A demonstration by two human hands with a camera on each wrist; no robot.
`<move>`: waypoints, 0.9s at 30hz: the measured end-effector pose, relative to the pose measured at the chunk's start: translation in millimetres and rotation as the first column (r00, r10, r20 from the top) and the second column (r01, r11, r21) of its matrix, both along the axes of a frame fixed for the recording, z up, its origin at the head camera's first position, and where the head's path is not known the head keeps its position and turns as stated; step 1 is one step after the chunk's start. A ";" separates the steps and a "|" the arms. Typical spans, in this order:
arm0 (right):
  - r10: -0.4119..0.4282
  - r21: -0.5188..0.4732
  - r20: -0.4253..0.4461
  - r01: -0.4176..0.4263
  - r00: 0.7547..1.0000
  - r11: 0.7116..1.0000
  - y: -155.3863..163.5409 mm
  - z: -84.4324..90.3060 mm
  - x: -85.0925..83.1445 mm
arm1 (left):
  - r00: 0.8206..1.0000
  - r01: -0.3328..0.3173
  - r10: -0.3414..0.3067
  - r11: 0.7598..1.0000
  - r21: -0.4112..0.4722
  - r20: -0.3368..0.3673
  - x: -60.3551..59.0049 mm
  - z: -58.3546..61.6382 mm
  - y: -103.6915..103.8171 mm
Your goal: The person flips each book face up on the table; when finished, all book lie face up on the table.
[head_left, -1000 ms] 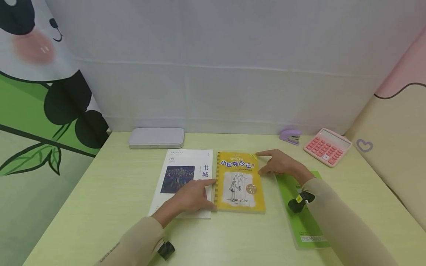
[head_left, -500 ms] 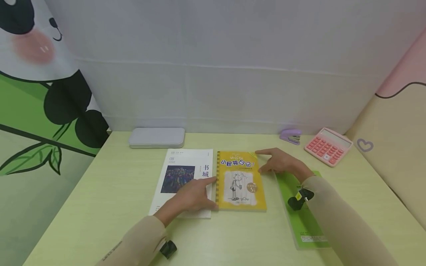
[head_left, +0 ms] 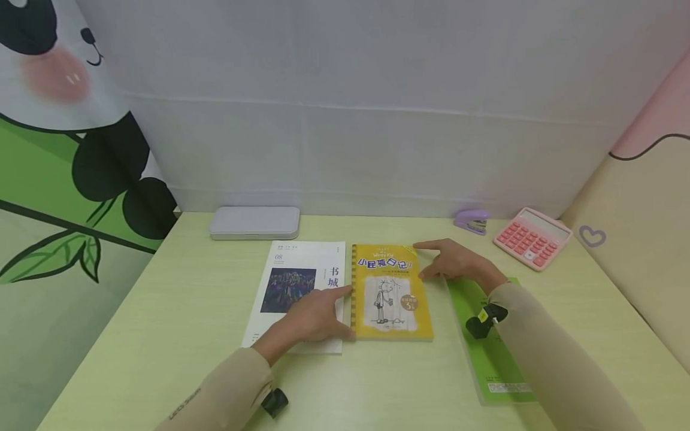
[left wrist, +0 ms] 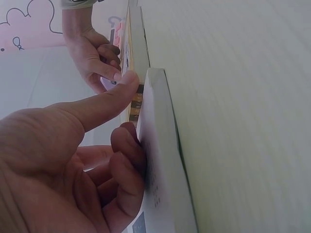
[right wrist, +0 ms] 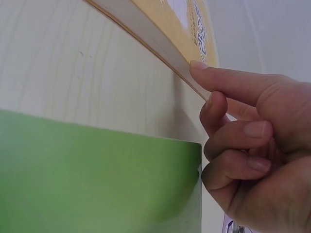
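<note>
From where I sit, the left hand [head_left: 312, 317] lies on the lower right part of the white magazine [head_left: 293, 281], its thumb and forefinger pressed against the spine edge of the yellow book [head_left: 389, 293]; in the left wrist view the other fingers curl loosely against the magazine's edge, clenched on nothing. The book lies flat on the table [head_left: 162, 335], between the two hands and just beside the magazine. The right hand [head_left: 458, 263] is at the book's far right corner, forefinger stretched along the top edge and thumb against the right edge; the right wrist view shows a fingertip [right wrist: 199, 65] touching the page block, the remaining fingers curled and holding nothing. Under the right forearm lies a green folder [head_left: 487, 353], near the book but apart from it. My judgement is that the book is being squared up, so I would keep both pushes light and level, so the cover does not buckle or ride onto the magazine. Beyond the hands are a grey case [head_left: 253, 222], a purple stapler [head_left: 471, 220] and a pink calculator [head_left: 530, 237].
</note>
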State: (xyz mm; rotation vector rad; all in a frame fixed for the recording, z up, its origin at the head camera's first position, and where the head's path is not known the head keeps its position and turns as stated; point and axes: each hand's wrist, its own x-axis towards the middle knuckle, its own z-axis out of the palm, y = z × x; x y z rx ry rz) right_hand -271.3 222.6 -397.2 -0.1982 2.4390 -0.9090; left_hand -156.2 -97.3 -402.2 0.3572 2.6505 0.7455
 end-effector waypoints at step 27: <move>0.028 -0.018 0.002 -0.028 1.000 0.999 3.3 2.4 -1.5 | 1.000 -0.017 0.017 1.000 -0.010 0.023 -2.0 0.0 1.4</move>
